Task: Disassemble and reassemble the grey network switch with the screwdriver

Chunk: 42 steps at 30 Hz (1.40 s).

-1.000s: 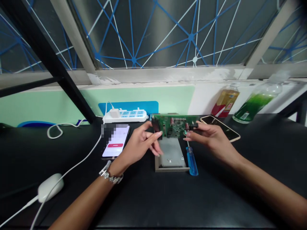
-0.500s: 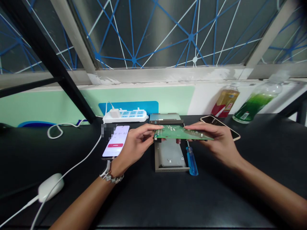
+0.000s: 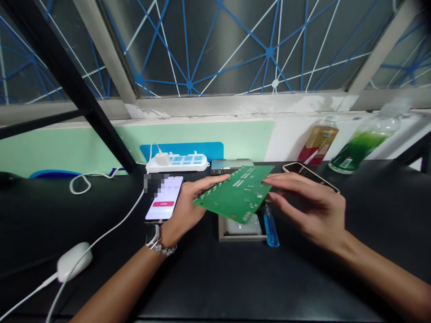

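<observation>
A green circuit board (image 3: 236,194) is held above the black table, solder side up and tilted. My left hand (image 3: 186,206) grips its left edge from below, thumb along the far edge. My right hand (image 3: 308,207) has its fingers stretched out, the tips touching the board's right edge. Under the board lies a grey metal case tray (image 3: 239,229). A blue-handled screwdriver (image 3: 270,225) lies right of the tray, beneath my right hand's fingers.
A phone with a lit screen (image 3: 164,198) lies left of my left hand, a second phone (image 3: 310,174) at the back right. A white power strip (image 3: 178,162), white cables (image 3: 111,224), a white adapter (image 3: 74,261), a grey case part (image 3: 231,165) and two bottles (image 3: 360,146) stand around.
The board was turned from upright with components facing me to flat, then tilted solder side up. My right hand's grip loosened to outstretched fingers at the edge.
</observation>
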Tool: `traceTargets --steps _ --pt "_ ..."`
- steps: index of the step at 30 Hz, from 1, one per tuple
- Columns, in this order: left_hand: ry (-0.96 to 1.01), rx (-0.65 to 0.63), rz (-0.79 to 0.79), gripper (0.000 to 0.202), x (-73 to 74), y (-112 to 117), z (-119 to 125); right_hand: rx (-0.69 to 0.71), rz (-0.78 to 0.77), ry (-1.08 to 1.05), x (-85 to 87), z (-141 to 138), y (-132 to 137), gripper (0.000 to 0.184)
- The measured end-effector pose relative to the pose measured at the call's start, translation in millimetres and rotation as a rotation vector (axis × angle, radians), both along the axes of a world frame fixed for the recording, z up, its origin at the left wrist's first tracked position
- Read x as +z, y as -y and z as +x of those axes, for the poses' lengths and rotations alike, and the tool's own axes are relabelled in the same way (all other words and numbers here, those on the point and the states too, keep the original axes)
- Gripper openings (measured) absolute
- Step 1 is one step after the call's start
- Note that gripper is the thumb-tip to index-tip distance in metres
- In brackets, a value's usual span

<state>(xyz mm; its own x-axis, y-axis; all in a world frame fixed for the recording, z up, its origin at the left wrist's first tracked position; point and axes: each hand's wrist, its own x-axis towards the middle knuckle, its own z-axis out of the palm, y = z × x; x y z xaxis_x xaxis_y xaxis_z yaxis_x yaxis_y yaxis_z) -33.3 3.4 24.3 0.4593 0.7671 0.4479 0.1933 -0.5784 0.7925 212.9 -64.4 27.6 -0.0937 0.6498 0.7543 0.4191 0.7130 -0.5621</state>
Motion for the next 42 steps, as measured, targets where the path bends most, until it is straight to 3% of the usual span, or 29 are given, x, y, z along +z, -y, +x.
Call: traceTargets --steps 8,18,29,39,42 --pt "0.008 -0.008 -0.134 0.024 -3.2 6.0 15.3 0.140 0.181 0.154 5.9 -12.6 13.6 0.053" --pt "0.066 -0.048 -0.300 0.030 16.5 17.5 13.1 0.227 0.228 0.328 3.5 -7.7 20.5 0.052" --pt "0.015 -0.083 -0.203 0.030 -3.3 7.1 8.9 0.221 0.262 0.281 6.7 -13.5 20.0 0.039" --pt "0.036 -0.110 -0.189 0.030 1.8 11.5 10.5 0.232 0.245 0.310 7.4 -14.0 22.9 0.038" --pt "0.044 -0.082 -0.141 0.027 -1.1 9.9 13.6 0.174 0.248 0.247 6.5 -13.9 21.0 0.037"
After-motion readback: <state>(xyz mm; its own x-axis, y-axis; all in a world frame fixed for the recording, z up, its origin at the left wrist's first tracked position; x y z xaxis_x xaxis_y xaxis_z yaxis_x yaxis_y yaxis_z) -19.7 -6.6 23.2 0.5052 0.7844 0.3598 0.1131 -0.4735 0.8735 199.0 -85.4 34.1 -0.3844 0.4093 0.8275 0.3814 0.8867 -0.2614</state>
